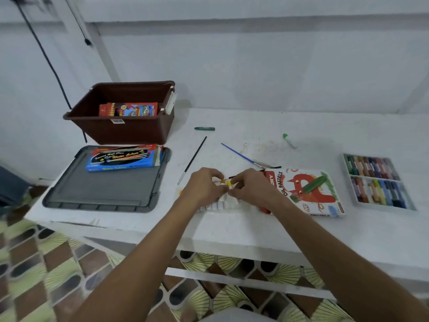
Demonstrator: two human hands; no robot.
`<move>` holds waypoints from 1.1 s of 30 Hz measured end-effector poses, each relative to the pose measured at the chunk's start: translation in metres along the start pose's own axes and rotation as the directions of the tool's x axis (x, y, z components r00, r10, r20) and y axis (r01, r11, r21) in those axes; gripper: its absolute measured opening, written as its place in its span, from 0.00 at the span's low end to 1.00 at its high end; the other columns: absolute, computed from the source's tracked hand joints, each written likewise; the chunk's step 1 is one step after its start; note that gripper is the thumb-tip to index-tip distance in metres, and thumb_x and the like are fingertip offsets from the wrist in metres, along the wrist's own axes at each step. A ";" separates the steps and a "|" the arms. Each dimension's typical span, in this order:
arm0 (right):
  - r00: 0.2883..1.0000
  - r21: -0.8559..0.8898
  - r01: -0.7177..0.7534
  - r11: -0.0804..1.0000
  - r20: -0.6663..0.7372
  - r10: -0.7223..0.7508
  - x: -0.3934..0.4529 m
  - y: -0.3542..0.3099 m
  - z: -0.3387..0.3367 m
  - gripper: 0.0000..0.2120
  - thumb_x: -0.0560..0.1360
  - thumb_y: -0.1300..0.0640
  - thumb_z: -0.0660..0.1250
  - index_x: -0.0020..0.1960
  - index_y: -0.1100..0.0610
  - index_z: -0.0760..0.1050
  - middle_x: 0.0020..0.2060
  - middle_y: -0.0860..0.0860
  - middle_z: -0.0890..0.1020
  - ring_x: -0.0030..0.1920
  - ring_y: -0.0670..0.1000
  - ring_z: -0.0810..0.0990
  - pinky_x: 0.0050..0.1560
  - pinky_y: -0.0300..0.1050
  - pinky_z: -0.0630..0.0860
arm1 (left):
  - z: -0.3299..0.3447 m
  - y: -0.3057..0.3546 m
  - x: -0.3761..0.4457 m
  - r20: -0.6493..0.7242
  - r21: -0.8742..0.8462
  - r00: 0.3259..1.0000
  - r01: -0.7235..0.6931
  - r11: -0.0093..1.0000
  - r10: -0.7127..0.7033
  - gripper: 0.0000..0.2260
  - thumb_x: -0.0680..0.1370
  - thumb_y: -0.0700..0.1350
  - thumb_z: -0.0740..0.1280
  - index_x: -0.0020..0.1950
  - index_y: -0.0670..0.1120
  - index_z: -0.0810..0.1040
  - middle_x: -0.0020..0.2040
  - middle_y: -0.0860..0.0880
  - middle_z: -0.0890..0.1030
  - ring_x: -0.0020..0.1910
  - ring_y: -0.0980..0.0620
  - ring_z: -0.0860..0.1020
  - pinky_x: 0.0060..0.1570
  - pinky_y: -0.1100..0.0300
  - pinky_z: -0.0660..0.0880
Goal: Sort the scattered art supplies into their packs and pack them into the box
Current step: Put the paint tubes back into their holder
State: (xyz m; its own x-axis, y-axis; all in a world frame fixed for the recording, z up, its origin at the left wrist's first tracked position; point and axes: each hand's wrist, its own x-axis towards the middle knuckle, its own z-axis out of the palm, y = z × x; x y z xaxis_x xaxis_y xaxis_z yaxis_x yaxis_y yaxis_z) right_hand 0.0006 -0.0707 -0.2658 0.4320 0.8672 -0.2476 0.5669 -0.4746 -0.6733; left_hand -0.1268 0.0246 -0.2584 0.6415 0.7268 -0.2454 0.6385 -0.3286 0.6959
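Yellow paint tube (227, 182), seemingly, pinched between curled fingers of left hand (204, 187) and right hand (251, 188), forearms converging.

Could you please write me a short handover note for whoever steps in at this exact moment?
Left hand and right hand both pinch a small yellow paint tube over the white tube tray at the table's front edge.
Done: one red crayon pack lies in the brown box.
Left: the water colour pack lies on the grey lid; the oil pastel box and open pastel tray sit to the right.
Loose: black brush, blue brush, green crayon, green-tipped stick.
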 end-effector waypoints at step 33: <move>0.992 -0.164 0.111 0.980 0.072 -0.101 -0.015 0.005 -0.001 0.19 0.74 0.55 0.70 0.64 0.57 0.76 0.53 0.53 0.82 0.46 0.47 0.78 0.47 0.35 0.71 | 0.003 -0.020 0.003 0.074 0.247 0.980 -0.198 0.949 0.185 0.13 0.74 0.53 0.71 0.56 0.52 0.81 0.35 0.57 0.73 0.32 0.60 0.72 0.31 0.69 0.64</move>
State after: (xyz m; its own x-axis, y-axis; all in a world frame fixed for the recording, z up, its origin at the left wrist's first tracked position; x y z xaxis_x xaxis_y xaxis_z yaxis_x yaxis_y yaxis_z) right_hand -0.0021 -0.0868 -0.2645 0.3213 0.9192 -0.2278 0.7185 -0.3933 -0.5737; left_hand -0.1365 0.0317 -0.2745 0.7784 0.6068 -0.1611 0.5835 -0.6046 0.5422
